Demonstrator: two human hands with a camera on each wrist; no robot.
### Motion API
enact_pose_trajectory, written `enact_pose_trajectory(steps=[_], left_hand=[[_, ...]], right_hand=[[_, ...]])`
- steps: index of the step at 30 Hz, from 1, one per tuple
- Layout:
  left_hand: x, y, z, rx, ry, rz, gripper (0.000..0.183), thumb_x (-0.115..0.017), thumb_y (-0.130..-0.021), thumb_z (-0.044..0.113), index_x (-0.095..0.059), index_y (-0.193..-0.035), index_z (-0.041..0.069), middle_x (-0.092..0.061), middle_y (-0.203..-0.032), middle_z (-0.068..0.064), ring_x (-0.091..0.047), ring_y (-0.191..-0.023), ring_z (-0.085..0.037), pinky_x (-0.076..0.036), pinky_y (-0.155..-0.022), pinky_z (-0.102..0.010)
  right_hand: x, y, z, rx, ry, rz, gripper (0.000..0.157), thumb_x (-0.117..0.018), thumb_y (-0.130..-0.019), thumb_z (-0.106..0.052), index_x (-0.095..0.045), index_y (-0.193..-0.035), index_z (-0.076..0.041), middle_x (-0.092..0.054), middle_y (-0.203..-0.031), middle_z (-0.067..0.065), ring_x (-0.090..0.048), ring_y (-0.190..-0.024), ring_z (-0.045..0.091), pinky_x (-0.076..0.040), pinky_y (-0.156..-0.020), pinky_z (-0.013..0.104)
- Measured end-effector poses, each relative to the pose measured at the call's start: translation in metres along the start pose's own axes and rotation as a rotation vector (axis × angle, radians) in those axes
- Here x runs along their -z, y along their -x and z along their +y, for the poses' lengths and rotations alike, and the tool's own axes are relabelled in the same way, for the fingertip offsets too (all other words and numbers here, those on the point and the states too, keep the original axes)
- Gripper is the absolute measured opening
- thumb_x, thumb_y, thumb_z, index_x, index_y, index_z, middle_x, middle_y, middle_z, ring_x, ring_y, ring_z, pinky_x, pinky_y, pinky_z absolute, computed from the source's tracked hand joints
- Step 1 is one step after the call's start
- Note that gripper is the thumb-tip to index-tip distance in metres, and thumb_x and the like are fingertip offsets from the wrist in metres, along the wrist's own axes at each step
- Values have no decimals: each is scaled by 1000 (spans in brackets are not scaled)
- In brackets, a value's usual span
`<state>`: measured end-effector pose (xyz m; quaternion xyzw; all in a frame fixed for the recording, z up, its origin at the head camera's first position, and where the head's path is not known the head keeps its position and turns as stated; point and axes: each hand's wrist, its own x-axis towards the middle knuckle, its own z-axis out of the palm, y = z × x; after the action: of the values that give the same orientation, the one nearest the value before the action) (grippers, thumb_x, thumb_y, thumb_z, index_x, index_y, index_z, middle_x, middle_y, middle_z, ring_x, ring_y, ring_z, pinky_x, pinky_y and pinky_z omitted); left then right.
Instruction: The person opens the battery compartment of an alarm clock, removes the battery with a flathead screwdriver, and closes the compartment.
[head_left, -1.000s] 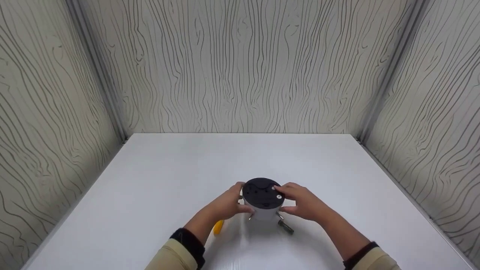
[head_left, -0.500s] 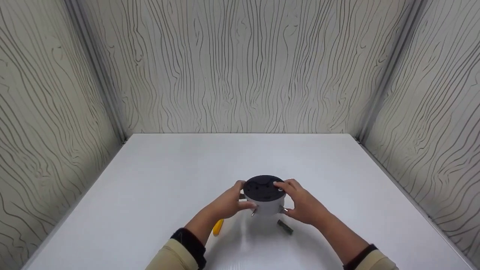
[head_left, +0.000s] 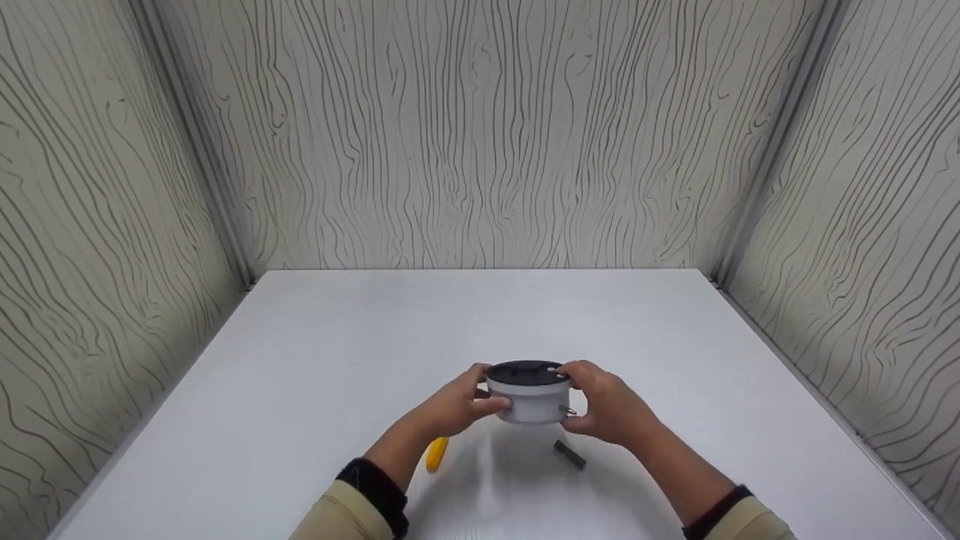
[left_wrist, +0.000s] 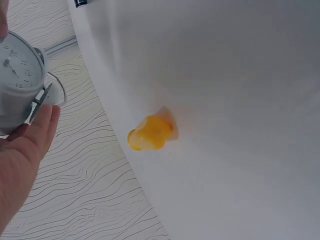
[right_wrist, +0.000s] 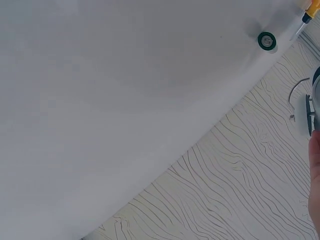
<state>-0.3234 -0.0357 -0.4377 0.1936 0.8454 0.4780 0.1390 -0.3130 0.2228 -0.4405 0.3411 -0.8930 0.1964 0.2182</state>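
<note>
Both hands hold a white twin-bell alarm clock between them, over the near part of the table. Its black back faces up and away, and short metal feet stick out near the thumbs. My left hand grips one side, thumb on the near wall. On the opposite side my right hand holds it with the thumb low and a finger at the back's rim. The left wrist view shows the clock's dial with numerals and hands; a bell and wire handle appear in the right wrist view.
Below the clock, a dark battery lies on the white table. A screwdriver with a yellow handle lies by the left forearm, partly hidden; its shaft shows in the right wrist view. Wood-patterned panels enclose the table.
The clock has tilted in the hands: its black back, seen broadly before, now shows as a thin ellipse, and more white side wall faces me. Battery and screwdriver stay put.
</note>
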Motion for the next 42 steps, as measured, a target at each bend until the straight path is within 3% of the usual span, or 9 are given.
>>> enact_pose_trajectory(steps=[5,10,16,28,31,35,38,42], left_hand=[[4,4,1,-32,-12,22,72,-60,-79,57,-36,-137,23,-43,-135,-2,-44,-121,-25,-39,-97,-49],[4,4,2,-64,-81,53,80,-67,-74,55,-32,-140,27,-38,-140,-1,-41,-123,-24,-37,-99,-47],[2,2,2,-95,-122,87,72,-67,-78,46,-33,-139,28,-43,-135,3,-44,-121,-19,-37,-100,-46],[-7,-2,3,-71,9,158,53,-62,-86,33,-39,-131,19,-51,-121,2,-49,-115,-18,-39,-99,-43],[-9,-2,5,-69,22,177,50,-60,-87,34,-40,-128,15,-55,-117,0,-53,-111,-19,-42,-95,-43],[-13,0,5,-47,49,177,50,-58,-88,38,-40,-126,11,-59,-112,-2,-58,-102,-17,-44,-92,-43],[-14,0,4,-29,78,172,52,-58,-87,41,-40,-125,11,-59,-111,-2,-60,-98,-17,-44,-92,-44],[-13,-1,4,-18,121,169,55,-58,-86,43,-38,-127,12,-58,-113,-2,-60,-101,-18,-41,-95,-46]], right_hand=[[2,-1,-1,-130,-198,-36,53,-78,-66,-16,-49,-111,-13,-60,-104,-1,-64,-87,12,-53,-75,28],[3,-3,0,-203,-390,-22,49,-76,-72,-17,-47,-111,-15,-63,-104,2,-65,-89,12,-53,-77,33],[4,-5,-1,-300,-547,-55,49,-73,-77,-25,-46,-117,-14,-62,-109,8,-65,-95,21,-53,-76,31],[3,-8,-10,-509,-744,-111,63,-70,-80,-26,-40,-131,-5,-58,-115,16,-59,-102,28,-53,-78,38],[3,-10,-10,-509,-767,-138,60,-66,-83,-29,-39,-131,-3,-59,-111,16,-62,-94,28,-54,-74,36],[13,-13,-20,-477,-697,-151,49,-61,-87,-26,-44,-124,1,-62,-101,13,-62,-79,23,-55,-66,34],[20,-15,-28,-473,-618,-122,44,-61,-87,-23,-47,-121,2,-62,-92,9,-58,-72,19,-54,-59,35],[14,-16,-22,-483,-581,-52,54,-67,-83,-24,-44,-128,-4,-59,-83,6,-56,-67,17,-53,-55,35]])
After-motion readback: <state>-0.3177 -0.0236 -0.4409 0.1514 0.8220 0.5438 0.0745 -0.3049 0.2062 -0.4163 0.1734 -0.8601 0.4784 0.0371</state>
